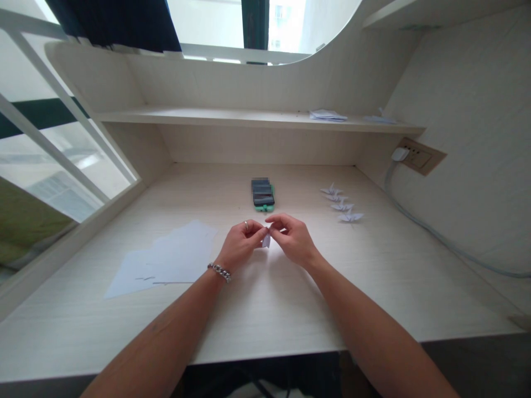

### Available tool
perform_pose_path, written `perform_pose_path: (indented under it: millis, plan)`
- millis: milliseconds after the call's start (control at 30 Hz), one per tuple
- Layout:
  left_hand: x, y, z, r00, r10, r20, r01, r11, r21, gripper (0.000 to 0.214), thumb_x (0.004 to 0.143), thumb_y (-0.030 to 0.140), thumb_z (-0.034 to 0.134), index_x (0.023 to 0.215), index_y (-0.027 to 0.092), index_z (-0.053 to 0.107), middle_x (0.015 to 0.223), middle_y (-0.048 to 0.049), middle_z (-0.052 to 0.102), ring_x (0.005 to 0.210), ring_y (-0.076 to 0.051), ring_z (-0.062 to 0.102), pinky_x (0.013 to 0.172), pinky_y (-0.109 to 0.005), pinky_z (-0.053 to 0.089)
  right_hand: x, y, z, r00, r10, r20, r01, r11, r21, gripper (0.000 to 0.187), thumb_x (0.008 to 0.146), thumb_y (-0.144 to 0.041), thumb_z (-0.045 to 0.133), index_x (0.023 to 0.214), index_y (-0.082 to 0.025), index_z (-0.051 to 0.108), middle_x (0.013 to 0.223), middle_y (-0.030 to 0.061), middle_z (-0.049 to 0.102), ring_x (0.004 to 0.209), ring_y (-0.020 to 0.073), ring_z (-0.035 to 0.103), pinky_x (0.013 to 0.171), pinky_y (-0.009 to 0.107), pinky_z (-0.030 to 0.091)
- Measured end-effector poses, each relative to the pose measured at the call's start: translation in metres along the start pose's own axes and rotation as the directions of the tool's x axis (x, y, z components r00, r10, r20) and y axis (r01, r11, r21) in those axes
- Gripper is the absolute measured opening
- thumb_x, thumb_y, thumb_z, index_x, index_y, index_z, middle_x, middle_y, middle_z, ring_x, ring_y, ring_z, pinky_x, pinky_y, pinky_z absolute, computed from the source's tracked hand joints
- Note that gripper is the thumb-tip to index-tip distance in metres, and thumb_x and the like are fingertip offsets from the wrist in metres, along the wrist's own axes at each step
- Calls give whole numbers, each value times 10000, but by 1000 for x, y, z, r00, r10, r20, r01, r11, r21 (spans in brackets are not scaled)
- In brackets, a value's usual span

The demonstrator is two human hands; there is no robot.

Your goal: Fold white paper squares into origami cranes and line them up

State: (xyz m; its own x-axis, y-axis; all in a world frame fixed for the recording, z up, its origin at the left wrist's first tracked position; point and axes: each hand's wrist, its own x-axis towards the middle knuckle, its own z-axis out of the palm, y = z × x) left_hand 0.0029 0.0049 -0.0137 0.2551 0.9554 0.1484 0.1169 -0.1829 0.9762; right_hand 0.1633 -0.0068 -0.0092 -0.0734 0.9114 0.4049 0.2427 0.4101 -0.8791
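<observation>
A small folded piece of white paper (266,241) is pinched between my two hands over the middle of the desk. My left hand (243,241), with a ring on one finger and a chain bracelet at the wrist, grips its left side. From the right, my right hand (291,236) holds its upper edge between thumb and fingertips. The fingers partly hide the paper, so its full shape cannot be made out. To the right stand several white paper cranes (342,207) in a slanting row.
A phone (263,192) on a green stand or case lies beyond my hands. Loose white sheets (166,257) overlap on the left. Folded papers (327,115) rest on the shelf (232,117). A plugged-in cable (431,226) runs along the right wall from the socket (422,156).
</observation>
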Motion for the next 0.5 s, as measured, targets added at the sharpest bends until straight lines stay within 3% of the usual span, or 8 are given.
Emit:
perform_pose_path:
  millis: [200, 500]
  plan:
    - [-3, 8, 4, 995, -81, -53, 74, 990, -122, 304, 676, 425, 760, 753, 140, 685, 730, -42, 667, 681, -152, 624, 635, -271, 531, 1, 4, 3, 999, 47, -24, -46, 998, 39, 209, 747, -191, 579, 928, -171, 681, 714, 18, 660, 673, 145, 614, 637, 252, 500]
    - [3, 3, 3, 973, -61, -222, 25, 986, -164, 282, 694, 378, 752, 762, 113, 684, 700, -45, 678, 657, -139, 628, 688, -290, 538, -1, 1, 5, 991, -19, -135, 18, 1000, -8, 224, 769, -211, 584, 972, -171, 669, 741, 19, 659, 642, 135, 605, 645, 257, 508]
